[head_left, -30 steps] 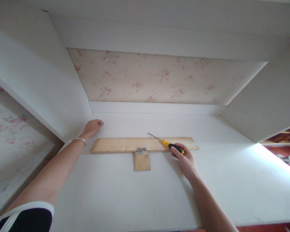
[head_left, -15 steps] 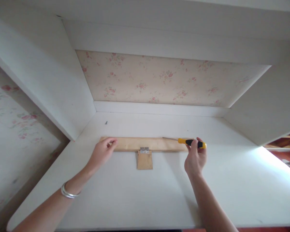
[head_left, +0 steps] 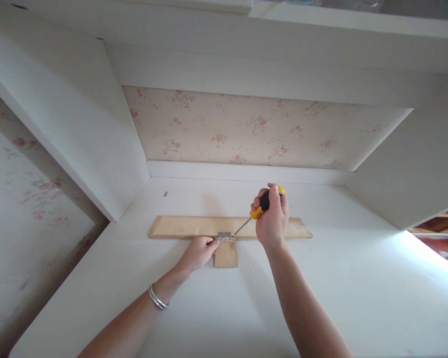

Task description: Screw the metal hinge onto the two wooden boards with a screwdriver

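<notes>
Screwdriver [head_left: 260,209] gripped in right hand [head_left: 272,221], tip at hinge [head_left: 224,236], left hand [head_left: 198,252] fingertips pinched beside it

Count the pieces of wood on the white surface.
2: a long wooden strip lying crosswise, and a small wooden block in front of it, joined by the metal hinge. Hands may hide more.
</notes>
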Available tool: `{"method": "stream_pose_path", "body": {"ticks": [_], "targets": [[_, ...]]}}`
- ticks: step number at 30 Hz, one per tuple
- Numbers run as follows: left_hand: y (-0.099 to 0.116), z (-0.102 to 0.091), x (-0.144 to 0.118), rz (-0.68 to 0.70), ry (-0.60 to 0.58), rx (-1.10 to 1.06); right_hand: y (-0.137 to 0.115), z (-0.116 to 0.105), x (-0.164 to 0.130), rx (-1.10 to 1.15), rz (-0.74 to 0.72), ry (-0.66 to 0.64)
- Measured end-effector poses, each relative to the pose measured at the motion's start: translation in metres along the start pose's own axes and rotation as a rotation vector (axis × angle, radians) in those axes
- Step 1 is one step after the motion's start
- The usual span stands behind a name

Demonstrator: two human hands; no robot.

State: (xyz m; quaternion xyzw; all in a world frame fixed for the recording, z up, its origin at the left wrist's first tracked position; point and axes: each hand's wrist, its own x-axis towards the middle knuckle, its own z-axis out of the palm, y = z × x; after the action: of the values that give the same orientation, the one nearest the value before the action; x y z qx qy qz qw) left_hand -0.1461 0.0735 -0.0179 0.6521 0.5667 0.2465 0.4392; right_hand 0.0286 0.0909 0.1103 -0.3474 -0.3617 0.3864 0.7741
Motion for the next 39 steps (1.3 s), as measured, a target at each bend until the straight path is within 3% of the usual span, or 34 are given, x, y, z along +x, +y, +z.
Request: {"method": "stream_pose_path", "body": {"ticks": [10,17,24,39], "targets": [[0.007,-0.002,-0.001,-0.082,-0.007,-0.151,0.018,0.029,-0.005,-0.017,0.009,-0.159],[0.004,-0.004,-0.002,-0.101,-0.027,-0.142,0.028,0.023,0.004,-0.075,-0.051,-0.081],[0.008,-0.004,-0.003,-0.140,-0.028,-0.247,0.028,0.028,-0.007,-0.024,0.023,-0.109],[0.014,0.000,-0.005,-0.177,0.044,-0.290,0.035,0.034,-0.022,-0.090,-0.038,-0.138]]}}
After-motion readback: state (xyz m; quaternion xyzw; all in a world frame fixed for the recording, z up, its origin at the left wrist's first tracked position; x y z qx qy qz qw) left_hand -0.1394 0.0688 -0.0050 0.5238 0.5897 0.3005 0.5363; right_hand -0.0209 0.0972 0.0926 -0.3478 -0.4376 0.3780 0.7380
